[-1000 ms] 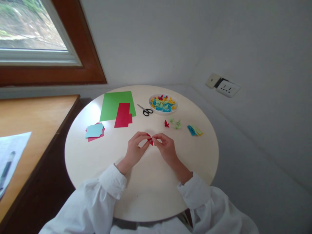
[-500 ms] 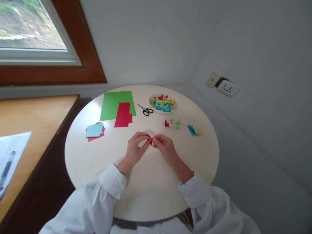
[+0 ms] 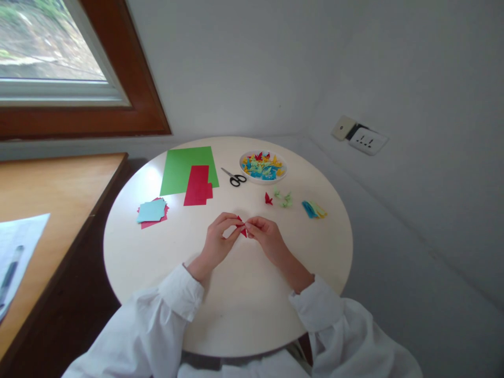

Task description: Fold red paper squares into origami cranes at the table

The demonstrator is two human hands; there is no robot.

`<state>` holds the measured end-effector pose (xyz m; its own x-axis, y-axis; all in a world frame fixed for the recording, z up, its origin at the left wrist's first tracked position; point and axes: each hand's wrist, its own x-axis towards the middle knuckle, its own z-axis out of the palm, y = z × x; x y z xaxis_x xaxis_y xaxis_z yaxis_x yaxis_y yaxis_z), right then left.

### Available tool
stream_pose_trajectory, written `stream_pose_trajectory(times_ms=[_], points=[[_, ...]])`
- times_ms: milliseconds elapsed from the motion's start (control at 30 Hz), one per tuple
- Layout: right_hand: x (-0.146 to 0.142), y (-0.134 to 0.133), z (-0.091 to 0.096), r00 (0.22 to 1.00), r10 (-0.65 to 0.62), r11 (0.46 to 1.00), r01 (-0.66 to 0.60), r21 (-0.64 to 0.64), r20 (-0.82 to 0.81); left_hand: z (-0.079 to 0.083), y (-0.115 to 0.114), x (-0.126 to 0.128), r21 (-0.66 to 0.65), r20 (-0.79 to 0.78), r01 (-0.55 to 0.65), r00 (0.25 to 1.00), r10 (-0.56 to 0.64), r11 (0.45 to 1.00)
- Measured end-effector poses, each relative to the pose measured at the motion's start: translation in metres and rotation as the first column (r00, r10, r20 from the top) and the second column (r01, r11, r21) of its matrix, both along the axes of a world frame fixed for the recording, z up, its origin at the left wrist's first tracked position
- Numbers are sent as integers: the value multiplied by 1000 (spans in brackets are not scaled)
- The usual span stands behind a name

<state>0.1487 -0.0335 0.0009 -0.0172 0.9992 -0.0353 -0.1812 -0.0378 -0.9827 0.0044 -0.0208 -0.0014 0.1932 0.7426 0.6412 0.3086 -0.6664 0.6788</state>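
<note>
One small folded red paper (image 3: 243, 231) sits in your grasp over the table (image 3: 244, 304): your left hand (image 3: 220, 234) pinches it, finger to thumb; your right hand (image 3: 268, 235), nearly closed, nips its other side, probably to steady so slight a piece. Beyond lie a red figure (image 3: 268, 199) and green figures (image 3: 286, 200), then scissors (image 3: 234, 176) and a dish (image 3: 262, 181), seemingly set back for working room.

I'm at my round white table (image 3: 236, 310), mid-frame: green sheet (image 3: 175, 168) left of centre, red paper (image 3: 196, 184) overlapping it, scissors (image 3: 235, 181) and white dish (image 3: 263, 181) above centre, red folded piece (image 3: 268, 199) and pale-green ones (image 3: 287, 200) below, paper stack (image 3: 151, 211) further left, blue-yellow slips (image 3: 312, 210) right.
</note>
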Motion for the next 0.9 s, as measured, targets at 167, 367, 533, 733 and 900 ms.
stream_pose_trajectory(times_ms=[167,367,533,733,900], points=[[0,0,2,1000,11,1000,-11,-6,8,0,0,1,-40,15,19,1000,-18,999],[-5,-2,2,997,-38,995,32,-96,-60,4,-2,3,-72,43,26,999,-23,997],[-7,-7,2,999,32,994,-31,-106,2,4,-1,2,-104,98,23,995,-13,994],[-10,-6,0,994,77,997,-75,-31,77,-2,1,3,-164,168,49,986,-21,985],[-8,-4,1,989,12,997,-23,71,147,3,-1,2,-277,309,153,949,-62,949]])
